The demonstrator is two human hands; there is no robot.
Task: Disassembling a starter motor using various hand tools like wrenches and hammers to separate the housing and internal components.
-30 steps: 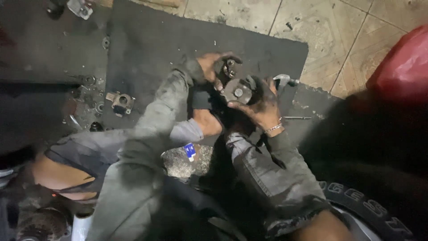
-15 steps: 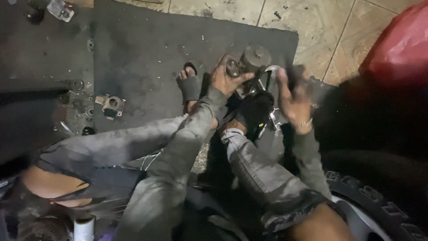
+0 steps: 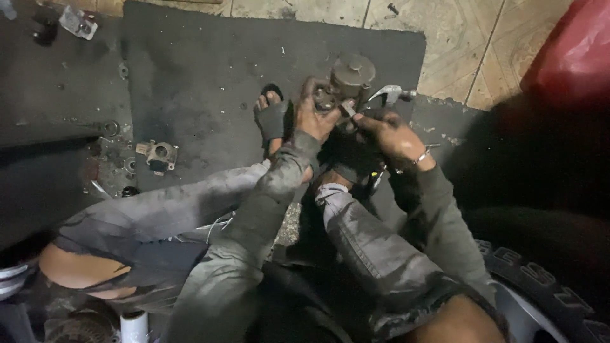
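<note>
Head view: a person sits on the floor, legs drawn up, both hands raised over a dark mat (image 3: 210, 82) in the upper middle of the frame.
Metal part: a grimy, rust-brown assembly (image 3: 346, 86) with a round cap on top, held just above the mat's right edge, between the two hands.
Left hand: the left hand (image 3: 314, 114) grips the left side of the metal part, fingers (image 3: 307, 89) curled closed around its body.
Right hand: the right hand (image 3: 391, 136) sits just right of and below the part, fingers bent and closed against its lower right side; a thin bracelet (image 3: 422, 154) circles the wrist.
Silver lever: a bright curved metal piece (image 3: 391, 94) sticks out to the right of the part, just above the right hand; whether it belongs to the part cannot be told.
Foot: a sandalled foot (image 3: 273, 117) rests on the mat just left of the left hand.
Small bracket: a pale metal fitting (image 3: 157, 154) lies on the floor at the left, well apart from the hands, with a washer (image 3: 111, 128) near it.
Tyre: a knobbly black tyre (image 3: 540, 279) fills the lower right corner.
Red object: a red shape (image 3: 575, 57) occupies the upper right corner.
Floor: tan tiles (image 3: 483, 38) show above the mat.
</note>
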